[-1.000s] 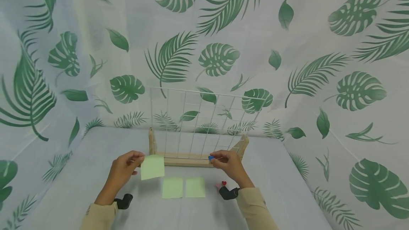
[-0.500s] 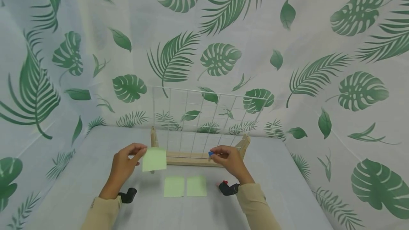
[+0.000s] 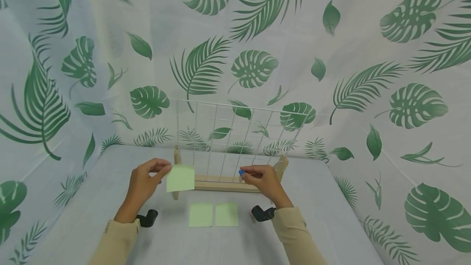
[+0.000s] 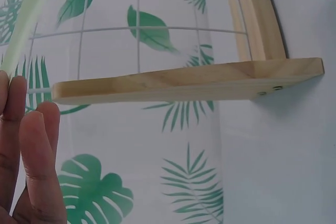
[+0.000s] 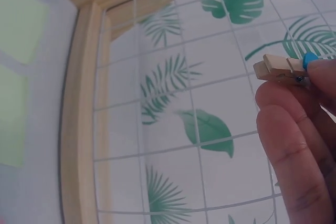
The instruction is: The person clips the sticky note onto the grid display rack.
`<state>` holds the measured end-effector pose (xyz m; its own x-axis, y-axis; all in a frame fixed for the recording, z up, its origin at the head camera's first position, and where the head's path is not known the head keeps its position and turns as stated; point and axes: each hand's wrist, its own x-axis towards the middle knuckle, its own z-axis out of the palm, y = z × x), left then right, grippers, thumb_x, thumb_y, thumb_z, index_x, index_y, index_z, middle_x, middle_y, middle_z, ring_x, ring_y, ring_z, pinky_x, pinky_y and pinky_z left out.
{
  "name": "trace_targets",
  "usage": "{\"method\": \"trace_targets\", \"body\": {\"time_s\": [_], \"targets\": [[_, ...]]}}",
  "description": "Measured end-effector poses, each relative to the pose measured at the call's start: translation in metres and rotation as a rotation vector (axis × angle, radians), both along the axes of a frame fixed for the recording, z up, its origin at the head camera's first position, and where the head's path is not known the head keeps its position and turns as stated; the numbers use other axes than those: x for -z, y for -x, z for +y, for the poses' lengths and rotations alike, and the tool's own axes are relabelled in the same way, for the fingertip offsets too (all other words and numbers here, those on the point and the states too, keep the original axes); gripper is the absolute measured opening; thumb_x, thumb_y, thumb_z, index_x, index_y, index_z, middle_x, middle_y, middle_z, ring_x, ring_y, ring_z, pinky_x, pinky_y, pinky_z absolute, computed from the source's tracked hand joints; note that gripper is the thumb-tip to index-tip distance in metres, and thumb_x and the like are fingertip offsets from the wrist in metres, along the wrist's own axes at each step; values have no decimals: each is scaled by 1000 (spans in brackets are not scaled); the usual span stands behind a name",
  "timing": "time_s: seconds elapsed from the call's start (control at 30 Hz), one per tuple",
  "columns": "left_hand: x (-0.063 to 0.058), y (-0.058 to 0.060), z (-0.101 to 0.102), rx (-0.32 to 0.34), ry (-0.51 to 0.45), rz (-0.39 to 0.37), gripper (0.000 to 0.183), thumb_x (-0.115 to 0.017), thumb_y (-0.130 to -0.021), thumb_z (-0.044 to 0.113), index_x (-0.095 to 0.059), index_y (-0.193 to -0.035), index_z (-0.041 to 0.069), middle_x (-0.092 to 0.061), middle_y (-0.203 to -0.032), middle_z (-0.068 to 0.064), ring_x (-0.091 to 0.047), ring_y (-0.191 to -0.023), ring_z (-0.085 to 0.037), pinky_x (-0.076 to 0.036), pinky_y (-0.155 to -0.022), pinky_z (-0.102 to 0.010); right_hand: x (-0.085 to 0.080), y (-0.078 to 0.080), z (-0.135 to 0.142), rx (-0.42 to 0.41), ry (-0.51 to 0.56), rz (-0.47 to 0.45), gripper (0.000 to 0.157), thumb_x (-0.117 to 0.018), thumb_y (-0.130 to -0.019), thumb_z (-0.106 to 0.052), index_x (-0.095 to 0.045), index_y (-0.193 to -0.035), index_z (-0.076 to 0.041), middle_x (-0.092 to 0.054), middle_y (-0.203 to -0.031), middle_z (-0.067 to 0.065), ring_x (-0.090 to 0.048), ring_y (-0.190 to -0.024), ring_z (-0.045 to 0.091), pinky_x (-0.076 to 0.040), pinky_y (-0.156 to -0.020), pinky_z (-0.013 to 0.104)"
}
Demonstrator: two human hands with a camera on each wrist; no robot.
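Note:
My left hand (image 3: 145, 181) pinches a pale green sticky note (image 3: 180, 178) by its upper left corner, the sheet hanging in front of the left end of a wire grid rack with a wooden base (image 3: 224, 186). Between the thumb and fingers of my right hand (image 3: 265, 180) is a small wooden clothespin (image 5: 281, 67) with a blue ornament (image 5: 310, 59) at its pinched end. Its wooden tip points away from the hand, in front of the grid in the right wrist view. The left wrist view catches only an edge of the held note (image 4: 21, 30).
Two more green sticky notes, a left one (image 3: 200, 215) and a right one (image 3: 226, 215), lie side by side on the white table (image 3: 213, 248). Small items lie partly hidden behind the right wrist camera (image 3: 263, 213). A leaf-print curtain (image 3: 279, 23) surrounds the table.
My left hand has risen with the sticky note and shifted slightly right. My right hand has moved up a little with the clothespin. The two notes stay on the table.

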<state>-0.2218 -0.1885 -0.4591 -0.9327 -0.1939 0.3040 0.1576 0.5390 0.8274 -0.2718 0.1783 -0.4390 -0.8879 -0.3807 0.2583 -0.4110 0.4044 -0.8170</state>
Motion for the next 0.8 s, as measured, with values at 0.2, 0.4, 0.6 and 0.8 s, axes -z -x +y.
{"method": "trace_targets", "body": {"time_s": [0.2, 0.4, 0.6, 0.8], "targets": [[-5, 1, 0, 2, -3, 1, 19, -76, -105, 23, -78, -113, 5, -81, -102, -11, -74, -103, -32, -58, -68, -19, -6, 1, -2, -8, 16, -14, 22, -74, -100, 1, -77, -120, 10, -80, -106, 22, -80, -90, 27, -66, -81, 28], [-14, 4, 1, 14, 14, 9, 20, -75, -105, 23, -78, -114, 5, -80, -103, -11, -74, -103, -32, -58, -69, -20, -10, 1, -4, -26, 25, -8, 23, -74, -101, 0, -77, -121, 9, -80, -106, 22, -79, -96, 39, -66, -83, 29], [-19, 10, 3, 25, 12, 32, 19, -76, -105, 22, -78, -113, 5, -80, -101, -10, -74, -101, -32, -59, -68, -20, -13, 2, -7, -34, 52, -13, 21, -74, -101, 0, -77, -119, 9, -80, -106, 22, -80, -94, 29, -65, -82, 28], [-23, 14, 5, 43, -2, 48, 18, -76, -104, 20, -78, -113, 5, -80, -101, -11, -74, -101, -32, -59, -68, -21, -15, 5, -9, -43, 79, -12, 20, -74, -100, 2, -77, -118, 10, -79, -108, 24, -75, -88, 2, -65, -82, 28]]}}
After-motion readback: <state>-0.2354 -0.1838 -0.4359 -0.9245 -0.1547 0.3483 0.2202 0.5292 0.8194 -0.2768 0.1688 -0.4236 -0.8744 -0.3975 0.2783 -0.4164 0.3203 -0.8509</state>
